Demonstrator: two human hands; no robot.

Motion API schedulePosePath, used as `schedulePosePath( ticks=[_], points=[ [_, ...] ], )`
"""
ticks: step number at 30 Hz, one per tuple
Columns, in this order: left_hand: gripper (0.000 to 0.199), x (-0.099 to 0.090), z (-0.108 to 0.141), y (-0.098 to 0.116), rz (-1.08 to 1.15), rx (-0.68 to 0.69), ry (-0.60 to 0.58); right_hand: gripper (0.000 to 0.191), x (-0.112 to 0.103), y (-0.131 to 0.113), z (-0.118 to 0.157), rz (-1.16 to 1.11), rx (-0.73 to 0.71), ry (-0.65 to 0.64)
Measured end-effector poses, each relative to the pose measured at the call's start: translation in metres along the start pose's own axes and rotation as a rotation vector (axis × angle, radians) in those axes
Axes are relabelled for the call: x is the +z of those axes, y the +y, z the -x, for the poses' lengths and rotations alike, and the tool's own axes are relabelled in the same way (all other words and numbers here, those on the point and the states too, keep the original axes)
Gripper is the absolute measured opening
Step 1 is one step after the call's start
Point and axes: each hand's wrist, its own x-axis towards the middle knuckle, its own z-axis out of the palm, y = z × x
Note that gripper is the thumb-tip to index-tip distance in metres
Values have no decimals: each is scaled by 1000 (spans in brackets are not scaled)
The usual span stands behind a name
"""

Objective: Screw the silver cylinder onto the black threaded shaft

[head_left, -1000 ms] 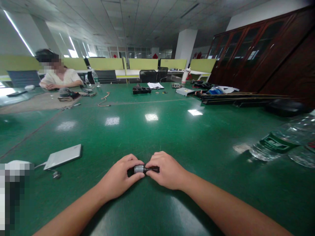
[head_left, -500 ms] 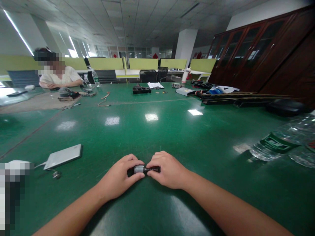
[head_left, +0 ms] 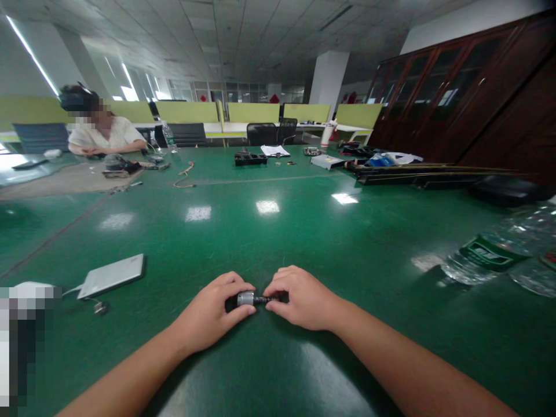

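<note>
On the green table (head_left: 278, 243) in front of me lies a small silver cylinder (head_left: 246, 298) with a thin dark ribbed shaft (head_left: 259, 300) sticking out of its right end. My left hand (head_left: 217, 310) is curled around the silver cylinder, thumb on the near side and fingers on the far side. My right hand (head_left: 299, 298) pinches the dark ribbed shaft between thumb and forefinger. The shaft's far end is partly hidden inside the right hand, and the cylinder's left end sits in shadow under the left palm.
A white power bank (head_left: 113, 276) with a cable lies to the left. Clear plastic bottles (head_left: 490, 255) lie at the right. Farther back are a black tray (head_left: 251, 158), papers (head_left: 274, 151) and long dark strips (head_left: 417, 175). Another person (head_left: 108, 136) sits at the far left.
My right hand has shifted slightly to the right along the ribbed shaft, so more of it shows. The left hand and the silver cylinder have stayed in place.
</note>
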Motion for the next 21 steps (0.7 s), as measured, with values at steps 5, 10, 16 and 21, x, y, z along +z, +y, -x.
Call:
schedulePosePath(
  ticks=[5, 10, 16, 21],
  points=[
    [24, 0, 0, -1, 6, 8, 4, 11, -3, 2, 1, -10, 12, -11],
    [23, 0, 0, -1, 18, 10, 9, 10, -6, 4, 1, -9, 39, -21],
    [23, -2, 2, 0, 23, -1, -7, 11, -17, 9, 6, -19, 125, -79],
    [23, -3, 3, -1, 25, -5, -9, 12, -26, 17, 8, -17, 183, -103]
  ],
)
